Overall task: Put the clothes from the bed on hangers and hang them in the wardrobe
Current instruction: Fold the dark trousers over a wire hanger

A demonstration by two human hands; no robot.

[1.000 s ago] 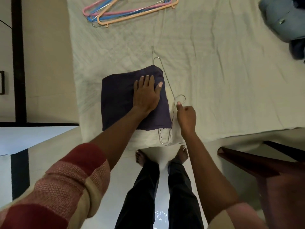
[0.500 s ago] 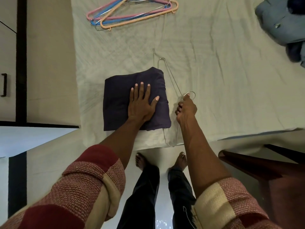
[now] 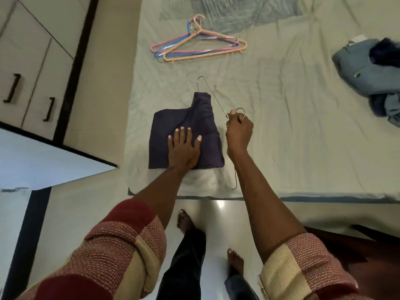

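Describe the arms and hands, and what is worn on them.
Both forearms are bare. The left sleeve and the right sleeve are pushed up, woven in red and cream blocks. The left hand and right hand show no gloves.

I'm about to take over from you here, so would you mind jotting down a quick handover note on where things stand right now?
Left hand: flat, pressing on the folded dark purple garment near the bed's front edge.
Right hand: grips the metal wire hanger at its hook; part of the garment is lifting with the hanger's far end.
Spare plastic hangers lie farther up the bed; a pile of blue-grey clothes sits at the right.
Done: the wire hanger seems threaded through the purple garment.
Left: lift it, hang it in the wardrobe, then hang the pile.
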